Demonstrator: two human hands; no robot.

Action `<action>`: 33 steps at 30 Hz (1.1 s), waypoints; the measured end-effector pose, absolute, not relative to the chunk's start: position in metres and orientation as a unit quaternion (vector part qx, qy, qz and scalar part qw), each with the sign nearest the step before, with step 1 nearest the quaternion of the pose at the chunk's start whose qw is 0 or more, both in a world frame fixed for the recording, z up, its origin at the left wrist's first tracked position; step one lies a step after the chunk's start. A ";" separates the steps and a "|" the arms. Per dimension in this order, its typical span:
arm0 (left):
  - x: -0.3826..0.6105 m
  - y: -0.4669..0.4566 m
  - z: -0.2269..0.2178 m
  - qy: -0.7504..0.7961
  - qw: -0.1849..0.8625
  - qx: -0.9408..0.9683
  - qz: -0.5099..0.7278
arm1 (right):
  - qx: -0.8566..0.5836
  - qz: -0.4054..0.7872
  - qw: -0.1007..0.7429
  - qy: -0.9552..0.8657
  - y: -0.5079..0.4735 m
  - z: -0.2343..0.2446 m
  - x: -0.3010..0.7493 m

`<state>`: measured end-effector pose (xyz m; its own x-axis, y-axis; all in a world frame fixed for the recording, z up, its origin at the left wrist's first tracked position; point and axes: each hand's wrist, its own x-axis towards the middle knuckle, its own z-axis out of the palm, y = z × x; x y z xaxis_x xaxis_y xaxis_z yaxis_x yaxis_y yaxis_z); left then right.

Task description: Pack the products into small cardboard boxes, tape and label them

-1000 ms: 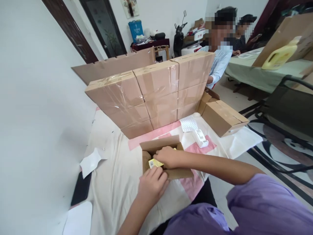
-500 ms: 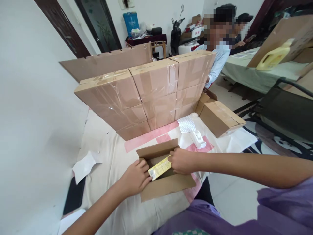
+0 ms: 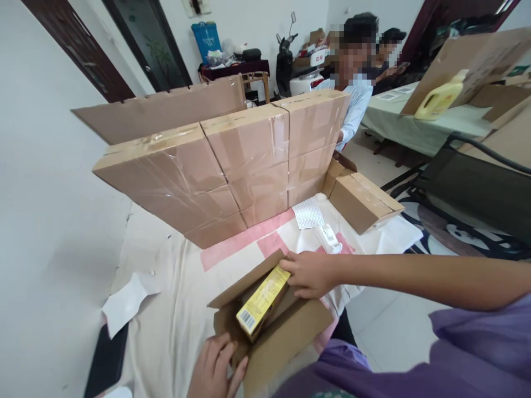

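An open cardboard box (image 3: pixel 286 337) sits tilted at the near edge of the cloth-covered table (image 3: pixel 174 309). A long yellow carton (image 3: pixel 262 301) with a barcode end sticks up out of it at a slant. My right hand (image 3: pixel 309 273) is closed around the carton's far end. My left hand (image 3: pixel 215 370) grips the box's near left corner from below, fingers curled on its wall.
A wall of taped cardboard boxes (image 3: pixel 232 160) stands across the table's back. A loose box (image 3: pixel 360 199), a white tape dispenser (image 3: pixel 328 239) and a label sheet (image 3: pixel 307 213) lie to the right. Another person (image 3: pixel 348 105) sits beyond. A black chair (image 3: pixel 477 188) stands on the right.
The box has been pulled toward me and tipped up. The yellow carton now stands steeper in it. My left hand has dropped to the box's near corner.
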<state>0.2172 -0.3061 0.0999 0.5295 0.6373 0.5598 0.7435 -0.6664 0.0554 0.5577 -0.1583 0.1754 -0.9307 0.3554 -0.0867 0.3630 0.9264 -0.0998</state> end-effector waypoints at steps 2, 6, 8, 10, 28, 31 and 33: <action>0.213 -0.309 0.095 -0.403 0.120 -0.864 -0.277 | 0.176 -0.107 0.007 0.978 -0.155 0.184 0.569; 0.217 -0.316 0.112 -0.403 0.102 -0.871 -0.262 | 0.204 -0.144 -0.015 0.968 -0.168 0.186 0.588; 0.224 -0.315 0.133 -0.399 0.064 -0.886 -0.228 | 0.211 -0.151 0.004 0.966 -0.184 0.181 0.587; 0.234 -0.310 0.156 -0.404 0.030 -0.900 -0.162 | 0.227 -0.141 0.026 0.963 -0.201 0.174 0.579; 0.282 -0.266 0.199 -0.511 -0.027 -0.847 0.143 | 0.267 -0.165 -0.013 0.949 -0.229 0.159 0.575; 0.267 -0.274 0.203 -0.531 -0.032 -0.826 0.185 | 0.240 -0.206 -0.038 0.948 -0.226 0.162 0.582; 0.258 -0.279 0.202 -0.528 -0.018 -0.827 0.193 | 0.223 -0.249 -0.067 0.940 -0.223 0.164 0.589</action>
